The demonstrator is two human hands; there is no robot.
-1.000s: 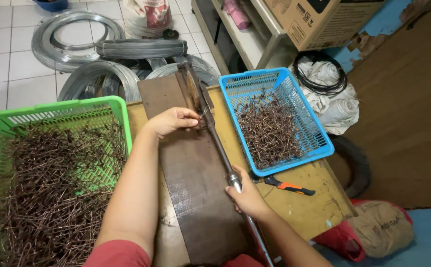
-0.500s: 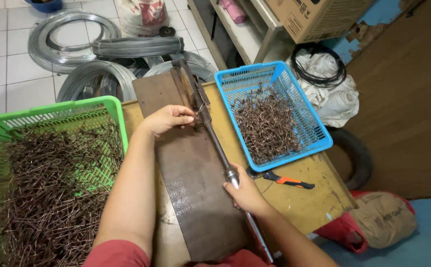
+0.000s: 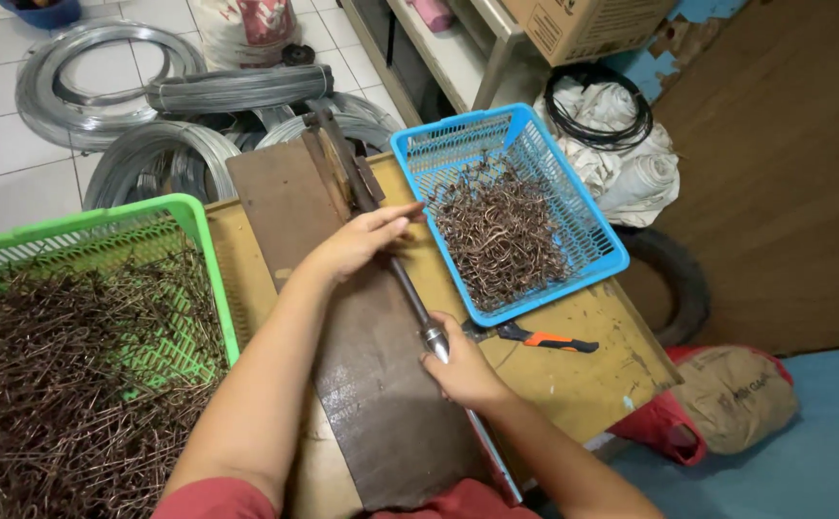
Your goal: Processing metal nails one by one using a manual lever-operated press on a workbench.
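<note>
Tiled floor behind the bench [image 3: 573, 384] carries grey wire coils [image 3: 150, 115]. On the bench's left edge stands a green basket [image 3: 198, 250] heaped with straight rusty wire pieces [image 3: 73, 384]; at the right edge a blue basket [image 3: 554, 173] holds bent ones [image 3: 501, 235]. Between them a dark board [image 3: 381, 404] runs from the near edge to the far edge, with a long lever [image 3: 410, 288] lying along it. The left hand [image 3: 357, 240] rests flat on the board at the lever's far end, seemingly seating a piece at the bender; no piece can be made out. The right hand [image 3: 463, 370] is closed round the lever's handle. Judging by this, a bend is in hand, and the stroke needs the left fingers clear. An orange-handled cutter [image 3: 544, 338] lies just beside the right hand.
</note>
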